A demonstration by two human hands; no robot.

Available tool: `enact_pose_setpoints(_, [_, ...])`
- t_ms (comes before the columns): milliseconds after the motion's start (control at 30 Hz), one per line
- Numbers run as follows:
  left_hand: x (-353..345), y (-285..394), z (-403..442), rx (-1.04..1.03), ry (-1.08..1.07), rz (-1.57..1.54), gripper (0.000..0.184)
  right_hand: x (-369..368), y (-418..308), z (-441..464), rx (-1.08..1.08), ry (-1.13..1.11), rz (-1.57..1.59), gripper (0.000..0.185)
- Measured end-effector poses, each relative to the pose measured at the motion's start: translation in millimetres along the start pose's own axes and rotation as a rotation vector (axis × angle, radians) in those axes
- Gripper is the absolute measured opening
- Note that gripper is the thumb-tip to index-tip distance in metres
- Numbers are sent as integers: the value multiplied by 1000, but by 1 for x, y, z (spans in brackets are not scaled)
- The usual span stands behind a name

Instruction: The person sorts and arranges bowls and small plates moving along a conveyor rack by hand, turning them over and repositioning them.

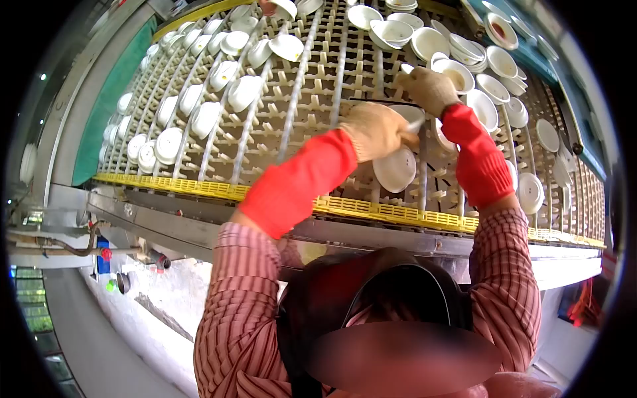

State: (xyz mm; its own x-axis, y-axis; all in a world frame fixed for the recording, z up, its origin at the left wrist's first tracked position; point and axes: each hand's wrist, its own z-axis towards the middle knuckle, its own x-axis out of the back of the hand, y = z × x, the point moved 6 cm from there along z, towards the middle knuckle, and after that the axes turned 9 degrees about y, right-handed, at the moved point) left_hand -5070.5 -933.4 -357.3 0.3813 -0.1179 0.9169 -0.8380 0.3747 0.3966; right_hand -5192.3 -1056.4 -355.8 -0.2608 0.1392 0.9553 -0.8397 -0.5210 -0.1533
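Note:
My left hand (371, 129), in a tan glove with a red sleeve cover, has its fingers closed on the edge of a white dish (406, 113). Just below those fingers, an oval white plate (395, 170) lies on the pegged rack. My right hand (431, 89), gloved alike, is a little farther up and to the right, its fingers curled beside a small white rim (407, 68); what it grips is hard to make out. White bowls (454, 75) stand close to the right of it.
The pegged conveyor rack (318, 86) spans the view, with a yellow edge strip (391, 207) nearest me. Several white bowls (245, 93) rest on its left part, more (501, 62) on the right. Another person's fingers (268, 7) show at the top edge beside a bowl.

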Motion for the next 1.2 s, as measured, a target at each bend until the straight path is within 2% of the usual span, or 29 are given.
enact_pose_setpoints(33, [20,-5,-12,121,23,-106,50,-1,13,-4,-54,40,120,43])
enact_pose_setpoints(67, [34,-21,-34,100,264,-358,56,-2,25,-7,-104,85,242,54])
enact_pose_setpoints(100, [53,-36,-52,369,170,-590,60,2,35,-7,-213,86,372,70])
enact_pose_setpoints(133, [69,-70,-66,490,264,-533,64,8,34,-7,-221,50,446,66])
enact_pose_setpoints(167, [84,-90,-90,659,355,-735,68,10,33,-7,-229,15,520,62])
enact_pose_setpoints(200, [103,-103,-107,721,459,-804,66,19,18,-4,60,186,383,53])
enact_pose_setpoints(233, [111,-138,-123,714,532,-669,62,24,0,-2,349,356,240,47])
enact_pose_setpoints(267, [119,-151,-138,799,604,-584,57,26,-18,4,476,426,223,46])
enact_pose_setpoints(333, [125,-171,-156,688,629,-81,54,44,-68,10,742,524,281,56])
enact_pose_setpoints(367, [125,-177,-162,621,629,166,52,52,-92,20,699,544,352,35])
enact_pose_setpoints(400, [121,-186,-164,620,587,285,50,59,-116,30,658,565,425,19])
enact_pose_setpoints(467, [117,-194,-166,615,497,525,45,13,-117,81,418,569,546,25])
enact_pose_setpoints(533, [119,-179,-165,616,488,511,46,-19,-142,102,420,426,445,26])
enact_pose_setpoints(600, [118,-170,-164,581,493,504,45,-41,-149,101,618,307,26,26])
enact_pose_setpoints(633, [119,-159,-162,590,480,494,44,-42,-137,93,559,276,68,27])
enact_pose_setpoints(700, [125,-130,-153,603,453,462,43,-34,-84,59,125,307,472,32])
enact_pose_setpoints(767, [115,-113,-139,354,531,478,41,-3,-45,31,-23,161,417,44])
enact_pose_setpoints(833, [102,-75,-116,178,531,440,41,16,-1,17,-89,216,-35,57])
enact_pose_setpoints(867, [86,-64,-103,38,554,467,44,10,29,17,-107,211,-19,72])
enact_pose_setpoints(900, [68,-53,-92,-98,573,495,48,13,44,18,-100,200,-48,74])
enact_pose_setpoints(967, [50,0,-71,-247,464,462,57,12,61,25,-226,1,-120,70])
enact_pose_setpoints(1033, [19,40,-51,-353,259,494,59,-26,92,30,-149,172,-202,66])
enact_pose_setpoints(1100, [-10,75,-56,-549,205,523,58,-35,102,32,-149,135,-209,64])
enact_pose_setpoints(1133, [-22,86,-59,-638,182,533,57,-26,97,33,-181,8,-173,65])
enact_pose_setpoints(1167, [-33,85,-56,-634,154,491,56,-23,92,32,-209,-120,-138,65])
enact_pose_setpoints(1200, [-46,83,-54,-630,125,448,56,-18,87,29,-238,-123,-104,62])
